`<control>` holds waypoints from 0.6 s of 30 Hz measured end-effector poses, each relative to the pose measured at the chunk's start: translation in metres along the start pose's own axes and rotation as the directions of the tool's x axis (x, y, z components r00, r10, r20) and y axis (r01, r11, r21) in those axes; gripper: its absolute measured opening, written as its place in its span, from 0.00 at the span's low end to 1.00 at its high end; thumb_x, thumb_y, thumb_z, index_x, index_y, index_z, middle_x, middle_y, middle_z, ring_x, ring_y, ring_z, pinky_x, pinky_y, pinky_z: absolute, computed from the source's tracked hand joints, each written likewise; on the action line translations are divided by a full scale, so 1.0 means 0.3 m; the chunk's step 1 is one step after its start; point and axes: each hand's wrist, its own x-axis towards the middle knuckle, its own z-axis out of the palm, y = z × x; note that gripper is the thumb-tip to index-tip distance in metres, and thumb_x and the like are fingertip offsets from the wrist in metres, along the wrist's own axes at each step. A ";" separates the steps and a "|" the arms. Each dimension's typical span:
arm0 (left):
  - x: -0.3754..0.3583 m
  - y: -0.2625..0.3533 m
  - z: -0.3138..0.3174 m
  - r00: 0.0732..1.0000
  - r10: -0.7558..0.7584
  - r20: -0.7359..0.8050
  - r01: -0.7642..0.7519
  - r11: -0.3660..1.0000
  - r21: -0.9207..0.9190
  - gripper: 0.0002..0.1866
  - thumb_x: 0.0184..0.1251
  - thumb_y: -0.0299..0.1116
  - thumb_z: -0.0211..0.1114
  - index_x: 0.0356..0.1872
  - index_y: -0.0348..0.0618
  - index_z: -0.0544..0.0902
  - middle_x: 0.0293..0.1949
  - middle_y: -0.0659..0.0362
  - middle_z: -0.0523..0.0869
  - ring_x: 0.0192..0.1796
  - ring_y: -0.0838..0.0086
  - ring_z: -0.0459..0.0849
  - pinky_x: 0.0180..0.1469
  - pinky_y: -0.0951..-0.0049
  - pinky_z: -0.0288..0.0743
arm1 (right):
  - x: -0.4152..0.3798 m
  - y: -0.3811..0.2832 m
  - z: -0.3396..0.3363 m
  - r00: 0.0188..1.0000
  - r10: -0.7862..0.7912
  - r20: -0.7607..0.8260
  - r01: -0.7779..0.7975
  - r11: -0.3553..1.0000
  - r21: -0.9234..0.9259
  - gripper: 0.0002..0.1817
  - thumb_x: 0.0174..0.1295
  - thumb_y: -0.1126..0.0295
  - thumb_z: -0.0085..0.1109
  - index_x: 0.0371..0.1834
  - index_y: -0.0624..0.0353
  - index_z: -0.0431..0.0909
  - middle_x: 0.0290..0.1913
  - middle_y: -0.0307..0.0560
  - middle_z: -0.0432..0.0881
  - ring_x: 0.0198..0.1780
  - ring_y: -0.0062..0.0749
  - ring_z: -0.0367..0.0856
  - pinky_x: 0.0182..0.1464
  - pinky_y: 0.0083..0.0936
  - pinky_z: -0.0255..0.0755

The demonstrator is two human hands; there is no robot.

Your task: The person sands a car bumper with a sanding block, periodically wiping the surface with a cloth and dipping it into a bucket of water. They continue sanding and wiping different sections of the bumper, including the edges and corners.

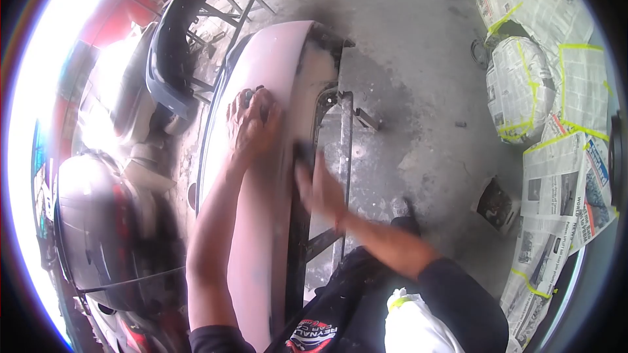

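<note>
A long car bumper (265,65), coated in dull pink with black edges, lies lengthwise in front of me. My left hand (255,124) rests on its pink top face, fingers bent around something small and dark that I cannot make out. Lower down, on the near right side of the bumper, my right hand (320,189) is pressed along the edge and smeared by motion. It grips a dark block (304,153) flat against the surface; the block's exact kind is blurred.
A metal stand (346,157) supports the bumper. Another dark bumper (163,72) sits on a rack at upper left. Car parts (98,222) crowd the left side. Newspaper-masked panels (520,91) with yellow tape line the right. A cardboard piece (495,204) lies on the concrete floor.
</note>
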 end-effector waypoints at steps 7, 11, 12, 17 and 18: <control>-0.006 -0.023 0.013 1.000 0.005 0.017 -0.005 1.000 0.000 0.23 0.67 0.46 0.67 0.59 0.46 0.82 0.57 0.43 0.81 0.61 0.45 0.78 0.65 0.48 0.68 | -0.033 -0.007 -0.001 0.986 -0.164 -0.041 0.166 0.986 0.030 0.32 0.77 0.59 0.44 0.78 0.63 0.51 0.63 0.71 0.77 0.62 0.66 0.79 0.64 0.46 0.74; -0.010 0.005 -0.003 0.998 -0.021 0.058 0.020 1.000 0.023 0.23 0.67 0.47 0.66 0.58 0.46 0.82 0.58 0.44 0.81 0.62 0.45 0.77 0.65 0.48 0.68 | 0.147 -0.045 -0.053 0.998 0.025 0.065 -0.026 1.000 0.004 0.30 0.77 0.56 0.44 0.74 0.65 0.55 0.56 0.73 0.81 0.56 0.68 0.82 0.59 0.50 0.76; -0.014 0.008 0.000 0.998 -0.048 0.042 0.048 0.999 -0.005 0.23 0.67 0.47 0.66 0.58 0.47 0.82 0.58 0.43 0.81 0.62 0.45 0.77 0.66 0.48 0.67 | 0.280 -0.050 -0.078 0.993 0.088 0.073 -0.087 0.996 -0.007 0.29 0.77 0.55 0.45 0.72 0.65 0.57 0.54 0.73 0.82 0.54 0.69 0.82 0.56 0.52 0.77; 0.004 0.013 -0.021 0.998 -0.047 0.050 0.047 0.999 -0.011 0.23 0.67 0.47 0.66 0.58 0.47 0.82 0.60 0.43 0.80 0.63 0.44 0.76 0.66 0.48 0.67 | 0.045 -0.031 -0.041 0.995 -0.085 0.046 0.082 0.995 0.061 0.32 0.77 0.53 0.45 0.75 0.64 0.55 0.60 0.73 0.78 0.56 0.66 0.82 0.58 0.49 0.76; -0.002 0.015 -0.021 0.997 -0.057 0.055 0.058 0.998 -0.001 0.23 0.67 0.47 0.66 0.58 0.48 0.82 0.60 0.43 0.80 0.63 0.44 0.76 0.66 0.47 0.66 | -0.094 -0.007 0.007 0.985 -0.169 -0.017 0.169 0.985 -0.031 0.35 0.77 0.52 0.44 0.77 0.66 0.52 0.64 0.73 0.75 0.59 0.64 0.82 0.61 0.47 0.76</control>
